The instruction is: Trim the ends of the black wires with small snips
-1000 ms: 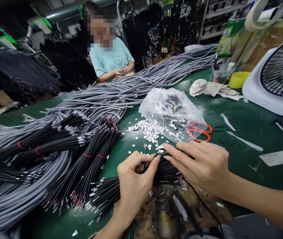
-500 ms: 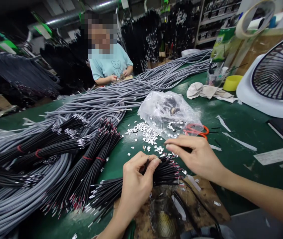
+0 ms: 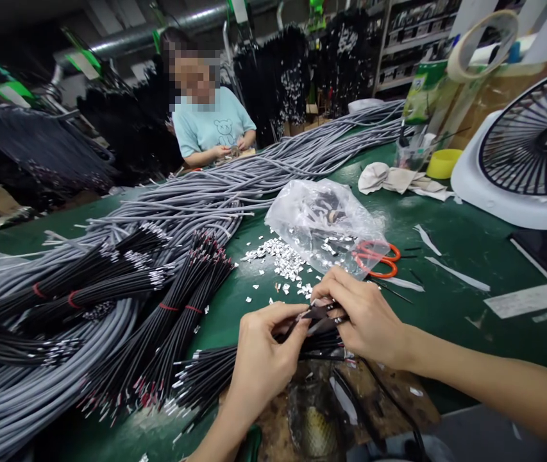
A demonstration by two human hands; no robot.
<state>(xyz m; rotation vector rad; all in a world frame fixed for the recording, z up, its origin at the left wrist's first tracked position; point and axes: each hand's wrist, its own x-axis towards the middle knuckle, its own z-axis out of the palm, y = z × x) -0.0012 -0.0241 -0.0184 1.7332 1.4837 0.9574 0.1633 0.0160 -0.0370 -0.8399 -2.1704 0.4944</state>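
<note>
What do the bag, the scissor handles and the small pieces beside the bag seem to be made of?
Bag: thin clear plastic film, crinkled and glossy. Scissor handles: orange-red, smooth, probably plastic. Small pieces: bright and silvery, probably metal, too small to be sure.

Two hands at work: left hand (image 3: 261,356), right hand (image 3: 362,314); one scissors (image 3: 376,258); one plastic bag (image 3: 324,224); one fan (image 3: 528,160); one co-worker (image 3: 210,122).

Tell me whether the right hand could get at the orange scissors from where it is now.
Probably yes. The right hand is busy pinching black wires with the left hand, but the orange scissors lie just beyond it, partly under the plastic bag, handles exposed.
</note>
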